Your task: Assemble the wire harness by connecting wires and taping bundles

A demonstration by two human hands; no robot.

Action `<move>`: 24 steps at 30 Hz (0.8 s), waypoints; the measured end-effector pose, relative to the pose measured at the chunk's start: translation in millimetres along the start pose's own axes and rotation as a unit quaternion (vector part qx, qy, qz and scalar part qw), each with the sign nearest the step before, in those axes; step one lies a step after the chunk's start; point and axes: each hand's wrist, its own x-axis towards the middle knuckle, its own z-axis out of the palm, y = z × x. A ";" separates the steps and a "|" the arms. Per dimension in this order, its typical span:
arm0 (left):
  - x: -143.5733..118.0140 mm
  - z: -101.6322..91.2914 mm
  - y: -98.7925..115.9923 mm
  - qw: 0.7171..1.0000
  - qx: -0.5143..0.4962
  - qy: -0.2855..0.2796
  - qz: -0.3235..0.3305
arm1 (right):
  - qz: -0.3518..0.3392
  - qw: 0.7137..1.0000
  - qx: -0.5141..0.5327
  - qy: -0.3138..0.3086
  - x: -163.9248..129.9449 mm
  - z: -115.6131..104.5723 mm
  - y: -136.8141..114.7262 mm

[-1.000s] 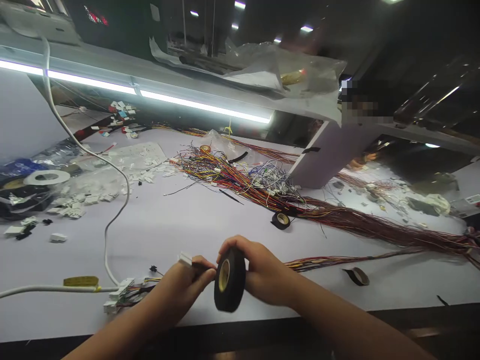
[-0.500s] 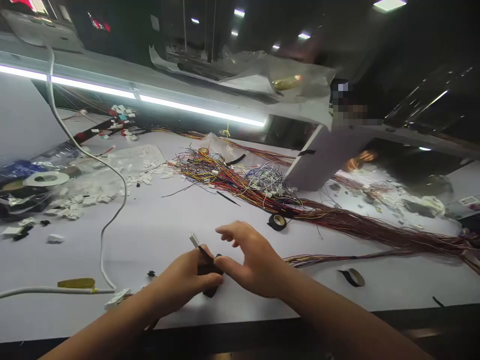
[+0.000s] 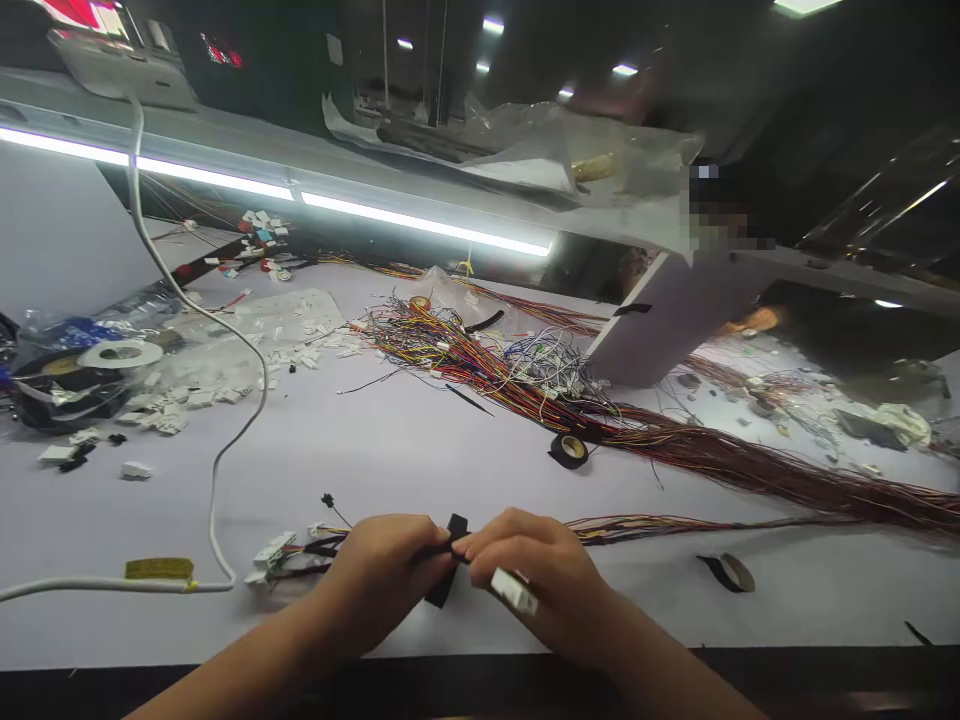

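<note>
My left hand [image 3: 394,570] is closed around a thin wire bundle [image 3: 319,548], whose loose end with white connectors [image 3: 274,555] sticks out on the left. Close beside it, my right hand [image 3: 544,575] pinches the same bundle with thumb and fingers. Between the fingertips a strip of black tape [image 3: 442,592] lies across the wires, one end up and one hanging down. A white connector [image 3: 514,590] pokes out under my right fingers. Beyond the right hand the wires [image 3: 645,527] run off to the right. The exact pinch point is partly hidden by the fingers.
Behind lies a thick harness of wires [image 3: 675,445], with a roll of black tape [image 3: 570,451] before it. A curl of tape [image 3: 731,573] rests at right. A white cable [image 3: 217,470] and loose connectors [image 3: 161,410] are at left. A panel [image 3: 645,330] stands upright; another person's hand [image 3: 757,320] shows beyond.
My right hand has come down from above and closed at the bundle. The white connector, formerly upright by my left hand, now lies under my right fingers. The left-end connectors are more exposed.
</note>
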 end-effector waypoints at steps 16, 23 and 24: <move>-25.8 -3.4 6.2 0.887 0.266 0.101 0.364 | 0.423 0.761 0.253 -0.422 24.6 9.8 75.4; -23.7 4.8 5.1 0.969 0.124 0.087 0.194 | 0.448 0.839 0.237 -0.199 30.0 10.6 54.1; -23.4 3.5 7.3 0.985 0.076 0.069 0.142 | 0.454 0.831 0.267 -0.177 32.7 10.7 48.9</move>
